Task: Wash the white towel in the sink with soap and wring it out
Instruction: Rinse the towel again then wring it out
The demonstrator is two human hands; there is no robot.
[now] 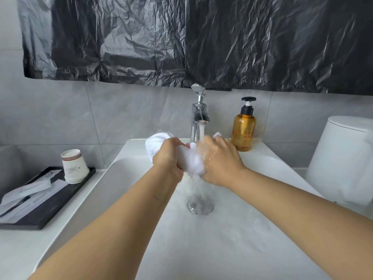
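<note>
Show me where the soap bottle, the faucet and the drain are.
soap bottle (243, 131), head view, on its amber body.
faucet (198, 115), head view, on its chrome body above the spout.
drain (200, 206), head view, on the metal ring under the running water.

The towel (191, 160) is showing white against the white sink (262, 229); the soap bottle (243, 130) is glowing amber (black pump), and the paper cups (73, 165) are wearing brown rim bands on a black tray (50, 207).

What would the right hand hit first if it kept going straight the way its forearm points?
Probably the left hand. The right hand points up-left across the sink, its fingers curled round the white towel they both grip. Beyond that lies the towel's bunched end, though depth is hard to judge.
</note>
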